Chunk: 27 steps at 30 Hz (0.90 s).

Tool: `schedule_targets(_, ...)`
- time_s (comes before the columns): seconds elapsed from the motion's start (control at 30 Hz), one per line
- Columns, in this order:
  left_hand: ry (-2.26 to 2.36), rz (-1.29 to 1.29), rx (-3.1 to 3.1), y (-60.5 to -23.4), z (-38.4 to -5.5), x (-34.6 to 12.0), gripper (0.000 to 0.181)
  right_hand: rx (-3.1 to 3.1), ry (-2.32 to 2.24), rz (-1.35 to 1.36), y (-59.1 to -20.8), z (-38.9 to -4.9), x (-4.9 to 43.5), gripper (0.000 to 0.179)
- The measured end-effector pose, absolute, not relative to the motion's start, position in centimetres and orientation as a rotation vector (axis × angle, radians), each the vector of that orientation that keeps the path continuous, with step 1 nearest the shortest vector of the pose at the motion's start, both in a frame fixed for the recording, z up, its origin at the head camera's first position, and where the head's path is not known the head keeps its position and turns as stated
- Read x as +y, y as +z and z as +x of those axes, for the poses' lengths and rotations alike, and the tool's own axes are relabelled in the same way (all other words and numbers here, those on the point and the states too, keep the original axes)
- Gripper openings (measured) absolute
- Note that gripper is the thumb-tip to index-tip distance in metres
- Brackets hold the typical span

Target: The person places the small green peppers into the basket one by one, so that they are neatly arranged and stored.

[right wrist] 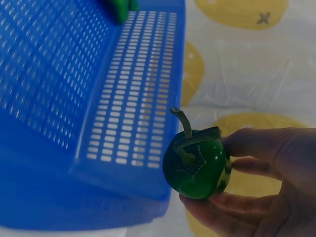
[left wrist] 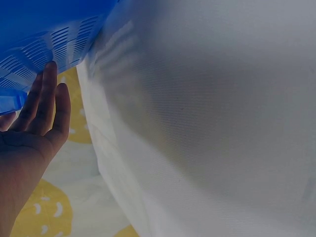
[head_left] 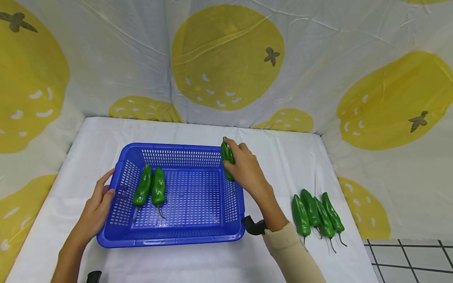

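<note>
A blue plastic basket (head_left: 191, 237) with slotted walls stands on the white-covered table. Inside it, toward the left end, lie two green peppers (head_left: 142, 188), side by side. My left hand (head_left: 94, 210) touches the basket's left side from outside, its fingers fairly straight against the slotted wall (left wrist: 59, 47). Above the basket's far right corner, my right hand (head_left: 247, 169) pinches a green pepper (head_left: 227, 155) between thumb and fingers. In the right wrist view, two stems show at the end of the held pepper (right wrist: 195, 173); whether a second pepper is behind it I cannot tell.
Several more green peppers (head_left: 315, 216) lie close together on the white cloth (head_left: 272, 251) to the right of the basket. A white curtain with yellow fruit prints (head_left: 226, 59) hangs along the back and sides. Tiled floor (head_left: 414, 255) shows at lower right.
</note>
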<state>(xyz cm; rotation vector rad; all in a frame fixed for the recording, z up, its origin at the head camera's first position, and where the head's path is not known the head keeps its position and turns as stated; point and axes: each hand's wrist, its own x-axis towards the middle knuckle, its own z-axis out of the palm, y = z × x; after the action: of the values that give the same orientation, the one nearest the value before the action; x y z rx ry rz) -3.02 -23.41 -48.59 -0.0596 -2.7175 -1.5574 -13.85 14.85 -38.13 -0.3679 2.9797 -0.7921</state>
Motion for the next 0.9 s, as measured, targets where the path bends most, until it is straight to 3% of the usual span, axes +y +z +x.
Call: schedule_targets(0.9, -1.536, -0.056, -2.705, -48.3, -2.8, -23.2, 0.058, 2.728, -0.856, -0.626, -40.0, -13.8, 7.3, 0.061)
